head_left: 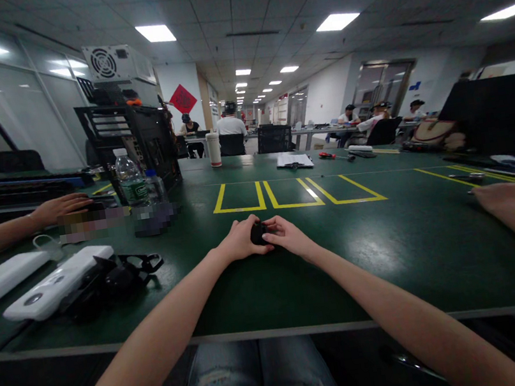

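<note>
The green table spread beneath, yellow tape at twelve o'clock; from nine my left hand and from three my right hand held the small black object between narrowed fingers, where, I judged, a slack fingertip could let it slip

Left hand and right hand holding small black object, green table, yellow tape outlines beyond

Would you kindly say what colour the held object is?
The held object looks black, seen in the head view.
</note>
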A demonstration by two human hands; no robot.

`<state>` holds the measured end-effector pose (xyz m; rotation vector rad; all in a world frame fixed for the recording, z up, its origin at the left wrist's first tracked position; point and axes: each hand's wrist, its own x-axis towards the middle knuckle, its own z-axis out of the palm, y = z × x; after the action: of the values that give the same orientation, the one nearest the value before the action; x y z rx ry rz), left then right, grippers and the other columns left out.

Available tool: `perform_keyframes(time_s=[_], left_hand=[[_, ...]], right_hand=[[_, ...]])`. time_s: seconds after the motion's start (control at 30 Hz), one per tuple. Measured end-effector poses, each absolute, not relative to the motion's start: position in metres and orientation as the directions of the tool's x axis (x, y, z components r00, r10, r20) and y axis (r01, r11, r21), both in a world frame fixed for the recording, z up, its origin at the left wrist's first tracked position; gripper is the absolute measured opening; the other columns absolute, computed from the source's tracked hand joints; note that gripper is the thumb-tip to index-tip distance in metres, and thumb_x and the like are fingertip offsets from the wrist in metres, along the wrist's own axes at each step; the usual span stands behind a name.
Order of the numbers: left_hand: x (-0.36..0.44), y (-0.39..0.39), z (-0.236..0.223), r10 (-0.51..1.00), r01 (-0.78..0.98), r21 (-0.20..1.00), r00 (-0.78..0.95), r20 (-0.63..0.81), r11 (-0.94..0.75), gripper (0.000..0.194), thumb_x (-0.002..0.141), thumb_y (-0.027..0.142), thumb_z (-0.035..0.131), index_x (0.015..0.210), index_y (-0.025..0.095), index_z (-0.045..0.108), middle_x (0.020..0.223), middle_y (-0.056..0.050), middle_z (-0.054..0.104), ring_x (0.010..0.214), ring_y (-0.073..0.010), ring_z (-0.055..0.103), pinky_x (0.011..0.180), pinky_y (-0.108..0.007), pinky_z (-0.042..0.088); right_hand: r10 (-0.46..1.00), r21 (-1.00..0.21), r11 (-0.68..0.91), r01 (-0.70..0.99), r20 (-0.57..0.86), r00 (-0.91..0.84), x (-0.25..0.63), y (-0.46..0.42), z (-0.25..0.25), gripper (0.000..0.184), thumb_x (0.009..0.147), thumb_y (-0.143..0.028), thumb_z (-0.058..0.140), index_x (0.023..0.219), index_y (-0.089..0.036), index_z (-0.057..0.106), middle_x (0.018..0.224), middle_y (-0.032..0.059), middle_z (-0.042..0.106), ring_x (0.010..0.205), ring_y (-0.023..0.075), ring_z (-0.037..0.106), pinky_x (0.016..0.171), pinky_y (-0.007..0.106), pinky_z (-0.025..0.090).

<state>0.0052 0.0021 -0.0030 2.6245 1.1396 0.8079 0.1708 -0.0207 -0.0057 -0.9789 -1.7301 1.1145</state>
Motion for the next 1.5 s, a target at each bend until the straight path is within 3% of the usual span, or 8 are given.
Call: perform_keyframes(time_s=[0.23, 0.43, 0.6, 0.77, 0.97, 1.1, 1.3, 1.5], left_hand=[[0.004, 0.003, -0.005, 0.717, 0.618, 0.368, 0.560, 0.415, -0.695, 0.062, 0.054, 0.058, 0.058, 0.100, 0.019, 0.042, 0.094, -0.005, 0.053, 0.085, -0.0227, 0.051, 0.078, -0.036, 0.034], [0.005, 0.003, -0.004, 0.723, 0.620, 0.375, 0.559, 0.406, -0.689, 0.061, 0.055, 0.058, 0.057, 0.099, 0.019, 0.042, 0.093, -0.005, 0.053, 0.084, -0.0230, 0.050, 0.076, -0.035, 0.035], [0.004, 0.002, -0.003, 0.716, 0.609, 0.378, 0.564, 0.410, -0.697, 0.060, 0.056, 0.058, 0.057, 0.099, 0.019, 0.042, 0.092, -0.005, 0.053, 0.082, -0.0223, 0.051, 0.076, -0.036, 0.035], [0.005, -0.001, -0.001, 0.729, 0.617, 0.389, 0.553, 0.403, -0.684, 0.059, 0.055, 0.055, 0.059, 0.100, 0.019, 0.042, 0.093, -0.005, 0.053, 0.085, -0.0228, 0.050, 0.078, -0.037, 0.034], [0.006, 0.000, -0.001, 0.736, 0.632, 0.378, 0.549, 0.397, -0.676, 0.060, 0.055, 0.055, 0.059, 0.099, 0.018, 0.042, 0.093, -0.006, 0.053, 0.084, -0.0230, 0.052, 0.077, -0.037, 0.034], [0.006, 0.001, -0.002, 0.723, 0.633, 0.354, 0.556, 0.410, -0.688, 0.059, 0.055, 0.055, 0.059, 0.098, 0.018, 0.042, 0.092, -0.005, 0.054, 0.083, -0.0223, 0.052, 0.079, -0.037, 0.033], [0.005, 0.000, -0.001, 0.724, 0.623, 0.371, 0.560, 0.404, -0.689, 0.060, 0.056, 0.056, 0.058, 0.100, 0.019, 0.041, 0.093, -0.005, 0.053, 0.085, -0.0227, 0.050, 0.079, -0.036, 0.033], [0.005, -0.001, 0.000, 0.736, 0.628, 0.386, 0.554, 0.388, -0.676, 0.059, 0.055, 0.056, 0.058, 0.099, 0.019, 0.042, 0.094, -0.005, 0.053, 0.084, -0.0229, 0.050, 0.076, -0.035, 0.035]], right_hand=[[0.890, -0.926, 0.353, 0.137, 0.287, -0.354, 0.170, -0.023, -0.002, 0.019, 0.071, -0.029, 0.054, 0.086, -0.018, 0.047, 0.088, 0.0024, 0.054, 0.079, 0.0138, 0.055, 0.075, 0.034, 0.045], [0.930, -0.942, 0.274, 0.192, 0.208, -0.304, 0.170, -0.023, -0.001, 0.031, 0.071, -0.029, 0.055, 0.098, -0.016, 0.048, 0.100, 0.0071, 0.053, 0.091, 0.0163, 0.053, 0.083, 0.036, 0.041], [0.905, -0.922, 0.328, 0.204, 0.246, -0.346, 0.172, -0.024, -0.003, 0.031, 0.068, -0.029, 0.058, 0.095, -0.019, 0.047, 0.095, 0.0042, 0.054, 0.089, 0.0170, 0.053, 0.077, 0.036, 0.044], [0.896, -0.926, 0.344, 0.156, 0.273, -0.351, 0.171, -0.024, -0.002, 0.020, 0.071, -0.030, 0.054, 0.087, -0.019, 0.048, 0.088, 0.0023, 0.054, 0.081, 0.0148, 0.055, 0.075, 0.034, 0.045], [0.923, -0.937, 0.289, 0.198, 0.217, -0.317, 0.171, -0.021, -0.005, 0.031, 0.071, -0.028, 0.056, 0.098, -0.017, 0.048, 0.102, 0.0069, 0.052, 0.092, 0.0172, 0.053, 0.083, 0.037, 0.041], [0.896, -0.943, 0.305, 0.130, 0.239, -0.374, 0.171, -0.020, -0.008, 0.032, 0.067, -0.026, 0.060, 0.095, -0.018, 0.046, 0.095, 0.0048, 0.054, 0.087, 0.0165, 0.055, 0.078, 0.035, 0.044], [0.895, -0.923, 0.361, 0.131, 0.304, -0.328, 0.170, -0.024, 0.001, 0.017, 0.070, -0.028, 0.055, 0.082, -0.017, 0.049, 0.085, 0.0018, 0.054, 0.081, 0.0141, 0.055, 0.077, 0.033, 0.044], [0.930, -0.949, 0.270, 0.162, 0.213, -0.301, 0.170, -0.023, 0.000, 0.027, 0.070, -0.025, 0.056, 0.095, -0.016, 0.049, 0.097, 0.0055, 0.054, 0.090, 0.0154, 0.053, 0.085, 0.036, 0.040]])
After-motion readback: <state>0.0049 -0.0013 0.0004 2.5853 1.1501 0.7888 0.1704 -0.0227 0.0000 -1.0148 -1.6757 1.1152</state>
